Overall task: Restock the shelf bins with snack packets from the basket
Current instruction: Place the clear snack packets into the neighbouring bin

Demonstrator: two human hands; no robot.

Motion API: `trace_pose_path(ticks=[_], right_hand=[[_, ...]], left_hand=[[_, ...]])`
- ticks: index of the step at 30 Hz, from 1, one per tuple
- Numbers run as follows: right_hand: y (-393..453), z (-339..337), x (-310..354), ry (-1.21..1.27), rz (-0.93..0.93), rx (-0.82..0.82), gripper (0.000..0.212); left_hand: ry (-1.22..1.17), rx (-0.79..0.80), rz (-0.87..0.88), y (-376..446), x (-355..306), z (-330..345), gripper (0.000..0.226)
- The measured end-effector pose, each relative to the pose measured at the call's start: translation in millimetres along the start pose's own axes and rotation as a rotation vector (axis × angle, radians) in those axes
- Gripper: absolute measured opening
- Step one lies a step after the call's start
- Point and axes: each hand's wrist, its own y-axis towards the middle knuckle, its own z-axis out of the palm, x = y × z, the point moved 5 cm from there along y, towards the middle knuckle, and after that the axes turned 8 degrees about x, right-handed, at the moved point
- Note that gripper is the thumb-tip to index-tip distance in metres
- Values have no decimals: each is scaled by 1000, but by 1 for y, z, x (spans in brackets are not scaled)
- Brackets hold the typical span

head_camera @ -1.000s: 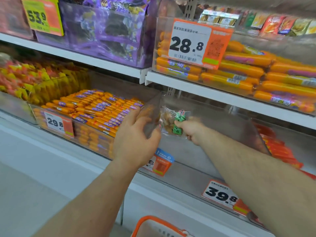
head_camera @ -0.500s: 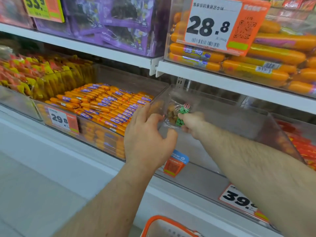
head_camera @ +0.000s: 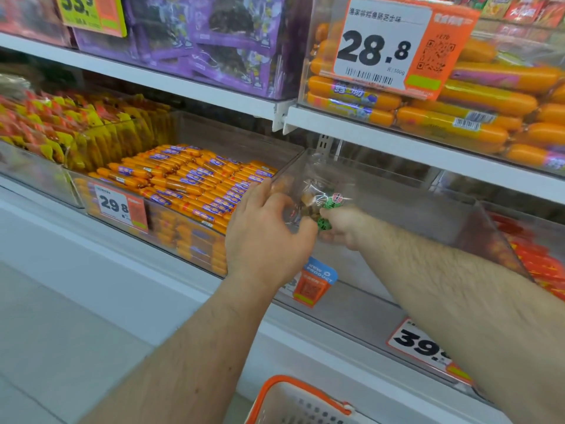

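Observation:
A clear plastic shelf bin (head_camera: 406, 209) stands on the lower shelf with its inside mostly bare. My right hand (head_camera: 344, 226) reaches over its front wall and grips a small clear snack packet (head_camera: 324, 206) with green print and brown pieces inside. My left hand (head_camera: 266, 237) holds the bin's left front corner, fingers curled over the clear wall, its fingertips close to the packet. The orange-rimmed white basket (head_camera: 293, 399) sits low at the bottom edge, its contents hidden.
Left of the bin stands a bin full of orange sausage sticks (head_camera: 189, 185) with a 29.8 tag. Red packets (head_camera: 544, 264) fill the bin on the right. The upper shelf (head_camera: 397, 142) overhangs closely, carrying big orange sausages and purple packs.
The view has moved closer and slightly up. My right hand has pushed the packet a little deeper over the bin's wall. My left hand stays on the bin's corner.

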Motion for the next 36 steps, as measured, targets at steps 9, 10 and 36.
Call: trace_pose_path(ticks=[9, 10, 36], right_hand=[[-48, -13, 7, -43, 19, 89, 41], [-51, -14, 7, -48, 22, 93, 39], [-245, -71, -139, -334, -579, -224, 28]], left_hand=[[-38, 115, -25, -12, -6, -10, 67], [-54, 112, -23, -11, -4, -12, 66], [394, 1359, 373, -184, -50, 96, 18]])
